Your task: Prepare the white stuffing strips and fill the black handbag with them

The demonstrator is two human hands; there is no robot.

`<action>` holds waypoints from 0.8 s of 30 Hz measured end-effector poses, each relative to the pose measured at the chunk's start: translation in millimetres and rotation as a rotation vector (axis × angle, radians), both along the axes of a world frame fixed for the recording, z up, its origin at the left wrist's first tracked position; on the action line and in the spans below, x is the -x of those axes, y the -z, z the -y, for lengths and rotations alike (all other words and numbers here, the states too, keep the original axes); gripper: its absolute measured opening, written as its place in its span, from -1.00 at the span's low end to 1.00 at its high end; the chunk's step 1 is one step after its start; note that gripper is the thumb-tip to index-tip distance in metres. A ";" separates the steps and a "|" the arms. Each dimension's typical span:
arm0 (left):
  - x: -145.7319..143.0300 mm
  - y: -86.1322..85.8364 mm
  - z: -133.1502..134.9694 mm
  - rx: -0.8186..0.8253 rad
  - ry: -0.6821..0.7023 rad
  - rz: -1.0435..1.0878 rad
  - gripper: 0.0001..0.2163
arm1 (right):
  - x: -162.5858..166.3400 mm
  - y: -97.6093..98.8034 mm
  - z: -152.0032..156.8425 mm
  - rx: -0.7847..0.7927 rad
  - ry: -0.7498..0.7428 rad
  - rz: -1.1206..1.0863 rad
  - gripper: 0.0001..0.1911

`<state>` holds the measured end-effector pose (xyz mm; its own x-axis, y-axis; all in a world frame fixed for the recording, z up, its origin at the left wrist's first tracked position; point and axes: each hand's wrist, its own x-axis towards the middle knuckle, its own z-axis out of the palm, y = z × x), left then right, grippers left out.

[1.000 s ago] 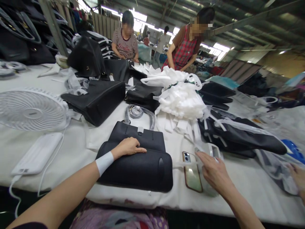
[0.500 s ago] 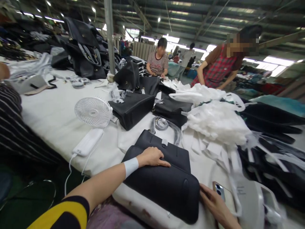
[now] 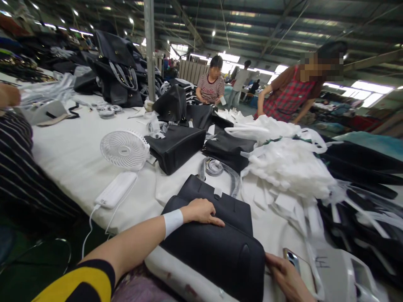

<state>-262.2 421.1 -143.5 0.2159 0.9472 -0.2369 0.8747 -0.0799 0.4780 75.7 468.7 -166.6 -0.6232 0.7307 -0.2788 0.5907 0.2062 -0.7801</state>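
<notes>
A black handbag lies flat on the white table right in front of me. My left hand, with a white wristband, rests palm down on top of the bag, fingers stretched out. My right hand sits at the bag's right end, low in the view, its fingers lying against a phone on the table; only part of that hand shows. A pile of white foam wrapping strips lies just beyond.
A small white fan and a white power bank sit to the left. More black bags lie mid-table and stacked at the far left. Two people work across the table; a striped sleeve is at my left.
The view has swung left and up, so the fan and left side of the table show now. My right hand has come back from the clear wrapping to the phone beside the bag. My left hand stays put.
</notes>
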 end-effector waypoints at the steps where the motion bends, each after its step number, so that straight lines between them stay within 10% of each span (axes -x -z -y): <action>1: -1.3 1.0 1.1 -0.009 -0.012 -0.018 -0.25 | -0.3 0.2 -0.9 0.010 -0.008 0.000 -0.58; 5: -7.5 7.3 5.5 -0.065 -0.080 -0.116 -0.21 | -5.3 -3.0 -3.5 -0.041 -0.032 0.096 -0.58; 8: -9.7 11.8 5.9 -0.079 -0.092 -0.123 -0.21 | 2.4 -18.8 2.8 -0.398 0.089 0.247 -0.58; 13: -9.8 15.9 4.7 -0.101 -0.092 -0.133 -0.26 | 81.2 -46.6 29.1 -0.707 0.200 0.078 -0.64; 18: -11.6 19.9 5.0 -0.144 -0.107 -0.169 -0.41 | 160.1 -13.1 46.5 -0.642 0.077 -0.073 -0.71; 24: -14.1 20.8 6.7 -0.162 -0.155 -0.167 -0.50 | 168.3 18.8 50.9 -0.829 0.072 -0.041 -0.73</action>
<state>-248.0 414.4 -164.3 0.0360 0.9944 -0.0994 0.9482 -0.0026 0.3176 -92.5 417.8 -185.4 -0.5652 0.7274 0.3890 0.5990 0.6862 -0.4128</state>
